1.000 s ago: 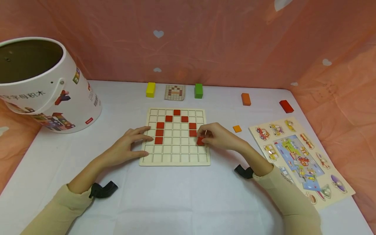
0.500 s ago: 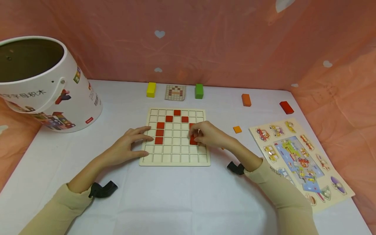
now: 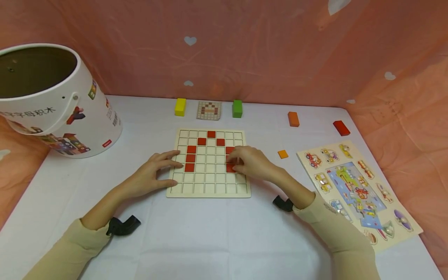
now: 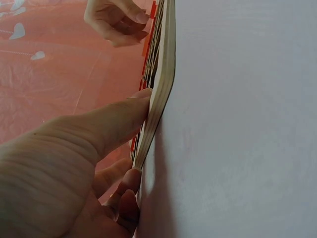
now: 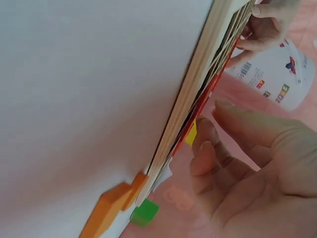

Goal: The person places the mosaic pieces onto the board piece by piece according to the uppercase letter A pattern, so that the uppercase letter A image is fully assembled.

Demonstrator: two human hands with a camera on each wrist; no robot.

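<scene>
We count nine red tiles [image 3: 190,158] set in one grid board [image 3: 208,189], plus one loose orange tile [image 3: 282,154] beside it. Along the back we see four blocks: one yellow [image 3: 180,107], one green [image 3: 237,108], one orange [image 3: 293,119], one red [image 3: 341,128]. There is also one pattern card [image 3: 209,110], one bucket [image 3: 66,116], one vehicle puzzle [image 3: 357,190] and two hands [image 3: 148,177].

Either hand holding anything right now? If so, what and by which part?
Right hand: fingertips on a red tile at the grid board's right side; whether it is pinched or just pressed cannot be told. Left hand lies flat against the board's left edge, gripping nothing.
</scene>
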